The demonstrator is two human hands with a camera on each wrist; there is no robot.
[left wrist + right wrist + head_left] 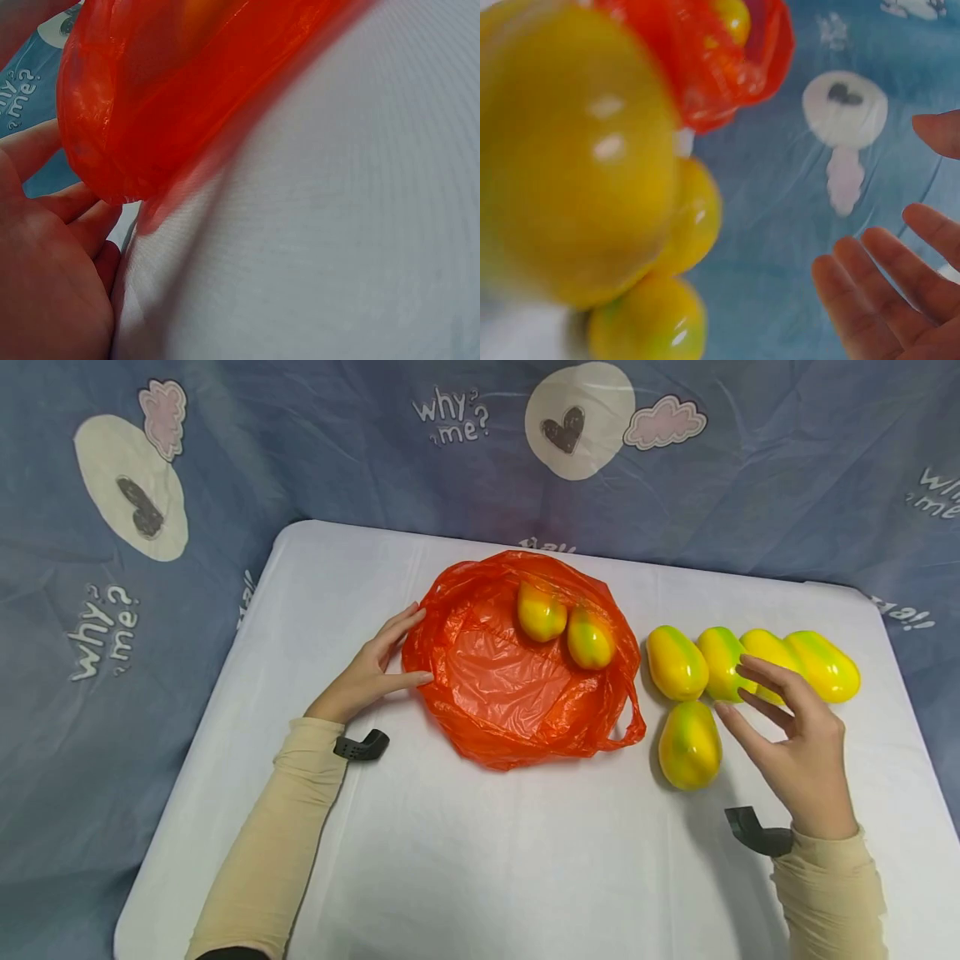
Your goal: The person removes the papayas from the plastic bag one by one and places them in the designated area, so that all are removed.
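Note:
A red plastic bag (495,668) lies spread with its mouth up, two yellow-green mangoes (542,614) at its far right inside. My left hand (375,664) touches the bag's left edge, thumb and fingers spread apart. In the left wrist view those fingers (90,214) lie against the red plastic. My right hand (798,735) hovers over the right side, fingers parted and nothing between them. Just left of its thumb is a single mango (690,746). Behind it several more mangoes (677,662) form a row, partly covered by my right fingers.
Everything lies on a white-covered table (480,860). A blue printed cloth (337,452) hangs behind the table and along its left side. The bag's handle loop (633,727) sticks out to the right, close to the mangoes.

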